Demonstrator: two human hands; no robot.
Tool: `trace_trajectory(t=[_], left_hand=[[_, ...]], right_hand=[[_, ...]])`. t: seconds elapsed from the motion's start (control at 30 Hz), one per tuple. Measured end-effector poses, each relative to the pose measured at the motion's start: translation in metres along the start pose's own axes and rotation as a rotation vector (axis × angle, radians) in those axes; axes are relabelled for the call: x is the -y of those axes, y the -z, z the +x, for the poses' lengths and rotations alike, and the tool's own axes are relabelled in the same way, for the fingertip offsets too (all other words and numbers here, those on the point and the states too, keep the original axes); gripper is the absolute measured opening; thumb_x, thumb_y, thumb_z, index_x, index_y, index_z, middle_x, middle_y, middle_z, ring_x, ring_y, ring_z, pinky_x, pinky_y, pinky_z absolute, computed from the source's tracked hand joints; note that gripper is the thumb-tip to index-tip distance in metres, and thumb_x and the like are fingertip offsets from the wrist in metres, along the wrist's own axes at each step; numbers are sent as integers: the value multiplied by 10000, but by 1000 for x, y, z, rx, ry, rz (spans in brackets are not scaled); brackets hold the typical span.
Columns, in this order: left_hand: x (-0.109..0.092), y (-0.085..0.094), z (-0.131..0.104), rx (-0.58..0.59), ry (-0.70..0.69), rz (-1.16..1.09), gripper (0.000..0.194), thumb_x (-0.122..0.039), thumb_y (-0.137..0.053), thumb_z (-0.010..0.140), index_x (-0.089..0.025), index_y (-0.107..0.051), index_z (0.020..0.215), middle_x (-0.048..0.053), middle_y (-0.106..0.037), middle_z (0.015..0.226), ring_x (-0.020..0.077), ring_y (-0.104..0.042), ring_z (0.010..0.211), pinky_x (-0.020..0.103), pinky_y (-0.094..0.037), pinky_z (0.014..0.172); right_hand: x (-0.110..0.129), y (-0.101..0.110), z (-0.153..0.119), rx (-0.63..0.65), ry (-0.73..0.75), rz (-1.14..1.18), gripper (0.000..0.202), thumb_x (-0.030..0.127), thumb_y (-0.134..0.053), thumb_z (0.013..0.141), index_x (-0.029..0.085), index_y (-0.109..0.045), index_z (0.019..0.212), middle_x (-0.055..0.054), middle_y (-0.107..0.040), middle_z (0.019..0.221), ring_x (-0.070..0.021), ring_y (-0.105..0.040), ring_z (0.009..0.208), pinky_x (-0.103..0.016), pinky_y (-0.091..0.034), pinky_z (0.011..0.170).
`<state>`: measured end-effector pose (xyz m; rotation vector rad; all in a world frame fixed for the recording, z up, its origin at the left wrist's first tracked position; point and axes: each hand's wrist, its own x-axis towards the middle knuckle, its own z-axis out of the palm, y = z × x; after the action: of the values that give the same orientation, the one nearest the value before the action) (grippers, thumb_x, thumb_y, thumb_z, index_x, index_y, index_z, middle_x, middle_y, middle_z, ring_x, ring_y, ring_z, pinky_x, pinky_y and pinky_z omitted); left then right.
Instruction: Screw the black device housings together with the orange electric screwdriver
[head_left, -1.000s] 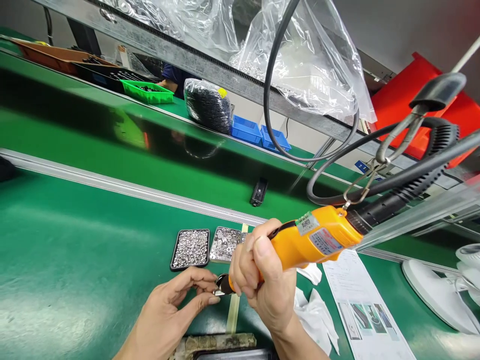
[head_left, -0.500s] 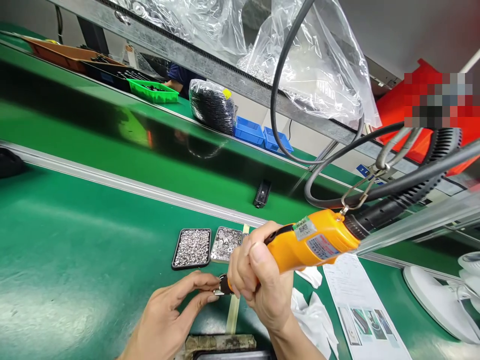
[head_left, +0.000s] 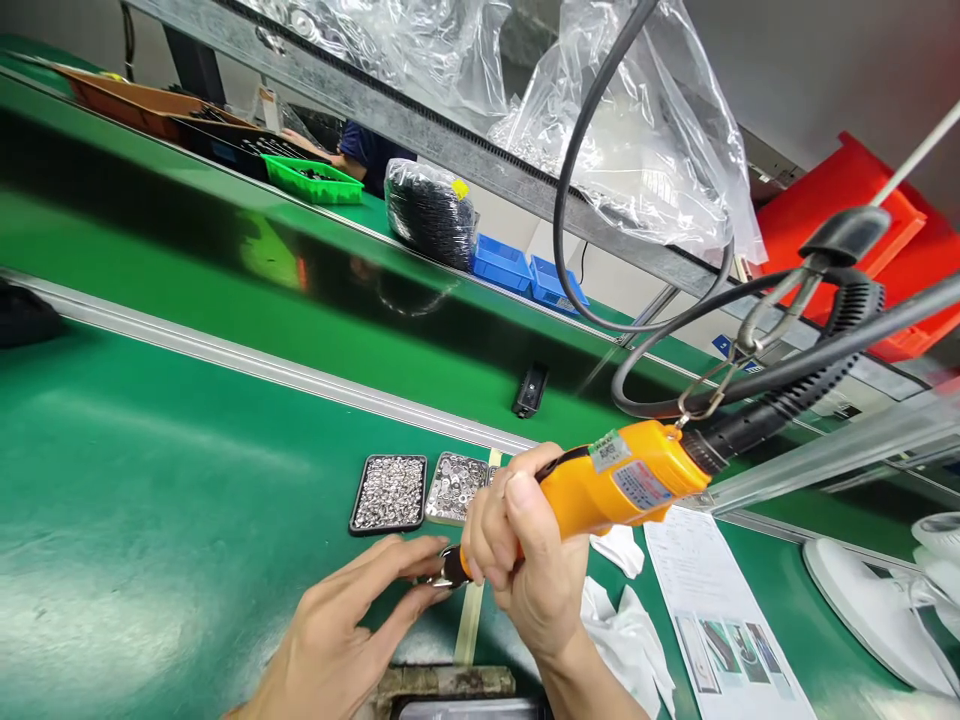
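Observation:
My right hand (head_left: pixel 529 560) is wrapped round an orange electric screwdriver (head_left: pixel 619 478), its tip pointing down and left. The fingers of my left hand (head_left: pixel 352 620) pinch a small metal part (head_left: pixel 441 579) at the tool's tip; the part is mostly hidden by fingers. Behind my hands lie a black tray of small metal pieces (head_left: pixel 389 492) and a second tray of flat metal pieces (head_left: pixel 456 487), partly covered by my right hand. A dark-edged object (head_left: pixel 469 709) sits at the bottom edge beside a worn block (head_left: pixel 446 682).
White cloths (head_left: pixel 630 645) and a printed sheet (head_left: pixel 720 600) lie right of my hands. A black part (head_left: pixel 531 390) rests on the green belt. Cables hang at the upper right below plastic bags (head_left: pixel 630 140). A person's arm (head_left: pixel 349 165) shows across the line.
The view has shifted slightly. Both hands and the screwdriver tip stay together, a little further right. The cable clip at the upper right has swung left, and more of the person's arm shows.

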<state>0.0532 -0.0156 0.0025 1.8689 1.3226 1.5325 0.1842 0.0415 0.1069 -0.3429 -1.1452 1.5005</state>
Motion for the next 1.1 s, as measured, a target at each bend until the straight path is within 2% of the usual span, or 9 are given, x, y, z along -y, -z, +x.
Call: trace_trajectory(t=[0.1,0.2,0.3,0.53,0.6,0.67,0.7,0.8,1.1], left_hand=[[-2,-1,2,-11,13,-6,366,-252,-711,917,-386,-631,1248,-66,-752,1023,103,-741,872,148,-589,806],[-3,0,2,31,62,5,334,-291,-703,923,-385,-642,1238,-63,-740,1028,101,-727,900,145,-579,819],[-1,0,0,26,75,11,384,-308,-737,895,-401,-624,1250,-76,-726,1056,97,-705,941,153,-566,862],[7,-6,-2,2,207,-25,549,-360,-907,692,-388,-677,1190,-61,-714,1070,144,-665,909,199,-561,839],[10,-8,-2,-15,241,-69,434,-380,-850,765,-384,-687,1167,-63,-715,1062,137,-661,902,199,-547,832],[11,-9,-2,-31,277,-118,223,-398,-677,922,-372,-686,1144,-60,-712,1060,122,-662,930,192,-530,837],[11,-10,-2,-34,294,-139,187,-396,-578,983,-364,-684,1134,-57,-710,1061,113,-665,950,190,-522,850],[11,-10,-3,-43,330,-174,254,-397,-443,1044,-338,-682,1107,-51,-706,1048,101,-669,979,187,-504,870],[8,-7,-1,-16,366,-215,251,-375,-422,1066,-324,-664,1109,-56,-688,1039,89,-646,987,207,-486,864]], right_hand=[[1,1,0,-4,-10,2,234,337,-594,1020,225,-474,853,126,-363,512,-35,-289,375,-138,-362,396],[1,2,1,-15,7,-17,207,335,-578,1026,230,-490,871,126,-355,514,-39,-278,376,-143,-363,393],[2,2,1,-25,26,-55,204,333,-567,1029,235,-498,864,123,-339,513,-45,-271,377,-148,-366,388],[3,13,7,-103,64,-206,226,348,-551,1028,230,-525,837,120,-304,497,-46,-231,364,-145,-357,368],[-3,20,6,-133,68,-260,204,354,-570,1016,235,-536,854,121,-307,494,-50,-235,360,-148,-350,362],[-11,28,3,-163,55,-300,199,372,-596,1001,241,-528,869,123,-312,492,-55,-244,358,-153,-348,364],[-15,31,1,-177,45,-315,208,382,-604,997,242,-520,868,122,-314,493,-57,-251,359,-155,-348,367],[-26,37,-3,-192,40,-344,221,381,-595,1004,241,-510,856,117,-325,500,-60,-271,367,-153,-353,387],[-44,39,-9,-103,93,-337,148,316,-563,1025,251,-545,893,116,-315,518,-57,-282,377,-140,-357,391]])
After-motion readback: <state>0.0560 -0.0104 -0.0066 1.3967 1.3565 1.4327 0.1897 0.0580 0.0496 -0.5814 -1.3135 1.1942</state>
